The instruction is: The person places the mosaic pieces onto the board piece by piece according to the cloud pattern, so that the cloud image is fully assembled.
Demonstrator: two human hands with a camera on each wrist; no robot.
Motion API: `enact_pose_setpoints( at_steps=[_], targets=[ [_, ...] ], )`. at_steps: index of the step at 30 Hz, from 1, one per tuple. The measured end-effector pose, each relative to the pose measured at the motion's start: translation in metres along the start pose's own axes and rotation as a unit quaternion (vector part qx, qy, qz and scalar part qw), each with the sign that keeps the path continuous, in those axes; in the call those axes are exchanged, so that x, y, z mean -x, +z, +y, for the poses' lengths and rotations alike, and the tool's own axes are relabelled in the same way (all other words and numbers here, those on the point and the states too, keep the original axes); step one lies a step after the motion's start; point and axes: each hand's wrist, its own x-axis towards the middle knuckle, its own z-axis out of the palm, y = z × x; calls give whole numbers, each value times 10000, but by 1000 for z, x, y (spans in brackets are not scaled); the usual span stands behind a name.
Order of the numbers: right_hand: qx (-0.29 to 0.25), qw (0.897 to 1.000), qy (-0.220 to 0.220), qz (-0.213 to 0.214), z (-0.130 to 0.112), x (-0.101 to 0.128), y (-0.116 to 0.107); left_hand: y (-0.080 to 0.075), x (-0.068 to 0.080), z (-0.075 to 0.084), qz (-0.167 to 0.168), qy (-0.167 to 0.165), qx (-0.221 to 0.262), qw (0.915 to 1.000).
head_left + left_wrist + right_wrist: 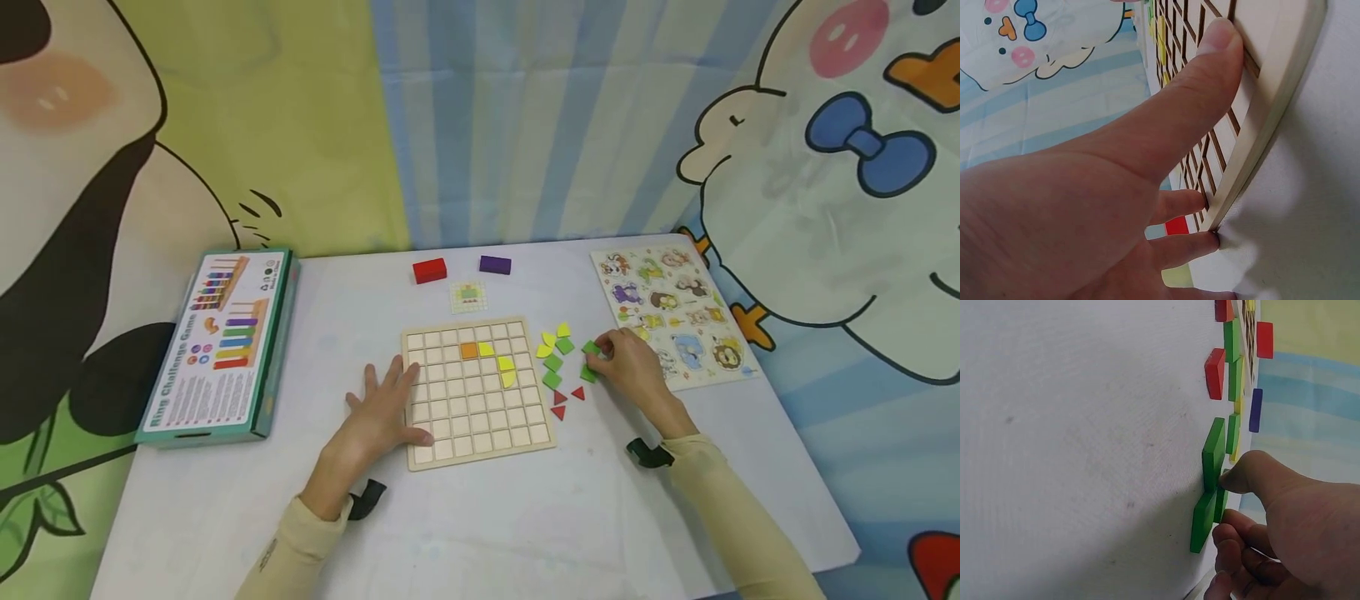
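A wooden grid board (459,427) lies in the middle of the white table. It carries an orange square (468,350) and yellow curved pieces (507,372). My left hand (381,410) lies flat at the board's left edge, with its thumb (1210,56) pressing on the grid and its fingers on the table beside it. To the right of the board, my right hand (621,360) pinches a green piece (1220,499) between thumb and curled fingers. Two more green pieces (1212,453) lie touching it on the table.
Loose green (553,363), yellow (547,341) and red triangle pieces (559,398) lie between the board and my right hand. Behind the board are a red block (429,270), a purple block (495,265) and a small pattern card (468,296). A game box (221,342) lies left, an animal puzzle (675,308) right.
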Motion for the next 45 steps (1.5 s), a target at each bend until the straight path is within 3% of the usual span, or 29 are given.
enact_pose_setpoints(
  at_steps=[7,17,27,36,45],
  targets=[
    [-182,9988,-371,274,-8,-5,1,0,1,-1,37,24,-42,10000],
    [-445,9928,-1108,13,-46,-15,15,3,1,-1,39,-57,31,10000],
    [-633,9707,-2200,-726,-86,-21,32,2,0,-1,41,-50,-27,10000],
    [-347,9470,-3123,-665,-107,-27,40,2,-1,0,63,-62,-89,9999],
    [-144,9422,-3239,-842,-112,-29,47,1,-1,0,76,-43,-124,9999]
  ],
)
